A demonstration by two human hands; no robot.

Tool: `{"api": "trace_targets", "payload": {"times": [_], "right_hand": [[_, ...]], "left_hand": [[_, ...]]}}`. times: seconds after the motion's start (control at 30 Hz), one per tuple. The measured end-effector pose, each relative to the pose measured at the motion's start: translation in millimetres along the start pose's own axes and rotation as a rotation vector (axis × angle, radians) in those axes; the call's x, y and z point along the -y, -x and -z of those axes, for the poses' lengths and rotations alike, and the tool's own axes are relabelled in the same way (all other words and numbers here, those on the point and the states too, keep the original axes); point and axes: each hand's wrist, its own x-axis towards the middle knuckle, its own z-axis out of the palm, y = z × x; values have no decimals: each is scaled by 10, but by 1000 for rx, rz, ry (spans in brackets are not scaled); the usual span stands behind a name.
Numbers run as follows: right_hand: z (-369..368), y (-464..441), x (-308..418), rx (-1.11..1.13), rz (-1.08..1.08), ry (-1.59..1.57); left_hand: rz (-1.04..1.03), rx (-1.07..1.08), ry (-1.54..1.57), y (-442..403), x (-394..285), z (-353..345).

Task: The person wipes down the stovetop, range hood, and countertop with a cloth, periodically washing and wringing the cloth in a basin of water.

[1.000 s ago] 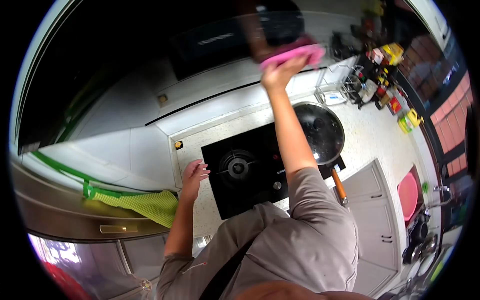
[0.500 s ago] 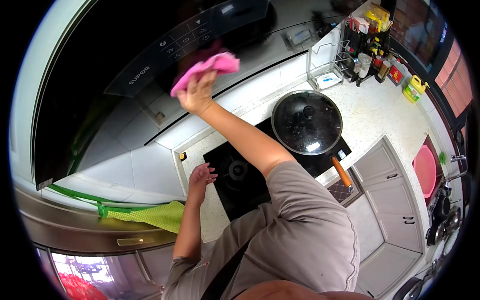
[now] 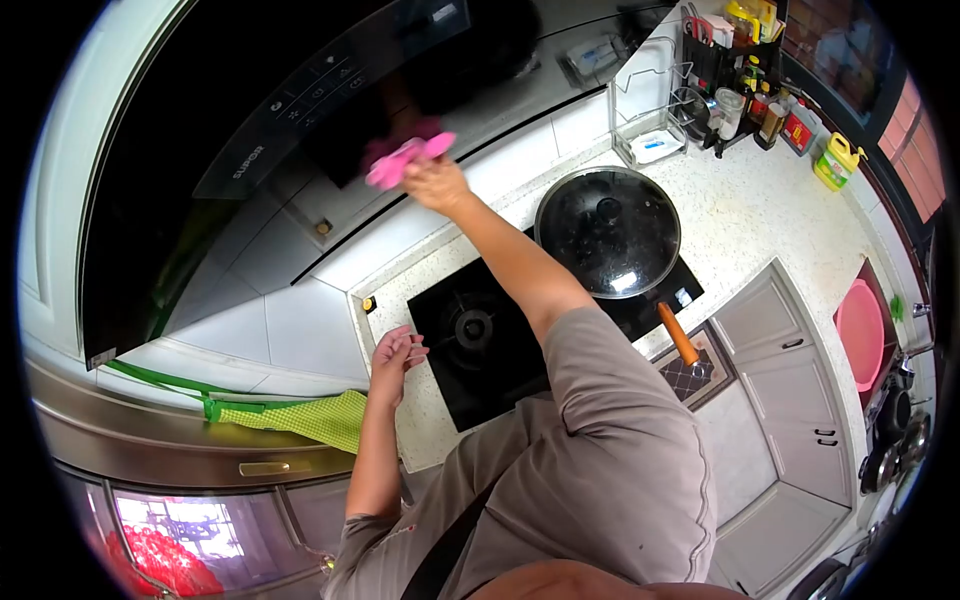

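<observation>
My right hand [image 3: 437,186] is closed on a bunched pink cloth [image 3: 408,160], held against the lower part of the glossy black range hood [image 3: 290,150], which reflects it. Beneath my right arm lies the black glass cooktop [image 3: 480,350]. My left hand [image 3: 396,362] hangs near the cooktop's left side, fingers apart and slightly curled, holding nothing. A pan with a dark glass lid [image 3: 590,240] and an orange-brown handle [image 3: 679,334] stands on the right burner.
A wire rack [image 3: 648,145], sauce bottles [image 3: 771,121] and a yellow jug [image 3: 838,162] stand at the counter's back right. The pink basin [image 3: 860,334] sits at the far right. A yellow-green cloth [image 3: 300,418] hangs at left.
Over the last second, my right hand moved left and down along the hood with the pink cloth, lastly shifting slightly right. My left hand stayed beside the cooktop. The view shifted too.
</observation>
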Motion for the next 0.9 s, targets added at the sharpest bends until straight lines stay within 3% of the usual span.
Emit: {"api": "trace_targets", "payload": {"times": [0.03,0.1,0.13,0.17,0.2,0.27,0.37,0.4,0.47,0.53,0.63,0.7,0.77,0.83,0.9], "right_hand": [[264,129,-118,221,-138,-197],[-554,-131,-259,-1168,-697,-612],[-417,-172,-521,-1110,-1011,-1183],[-820,-466,-958,-1268,-1137,-1252],[-695,-394,-1087,-1270,-1145,-1253],[-218,-224,-1367,-1346,-1445,-1844],[-333,-172,-1711,-1319,-1362,-2040],[6,15,-1729,-1310,-1344,-2029],[159,87,-2013,-1400,-1365,-1824],[517,222,-2102,-1562,-1237,-1622],[604,339,-2130,-1512,-1142,-1612],[641,319,-2070,-1601,-872,-1343],[898,339,-1682,-1533,-733,-1117],[674,121,-1352,-1562,-490,-652],[469,33,-1219,-1577,-404,-550]], "left_hand": [[6,2,-6,8,-13,-37],[20,-5,-30,31,-52,-91],[35,-9,-51,26,-54,-129],[38,-7,-55,22,-49,-151],[35,-4,-59,16,-59,-159],[30,6,-75,-5,-102,-181],[23,-44,-66,-41,-183,-240],[14,-37,-50,-23,-184,-242],[11,-36,-26,21,-129,-235],[21,-47,-29,24,-88,-209],[32,-44,-28,7,-13,-185],[45,-43,-35,-59,8,-192],[61,-44,-51,-99,-10,-269],[61,-20,-42,-208,-14,-346],[52,-9,-44,-283,-75,-459]]}}
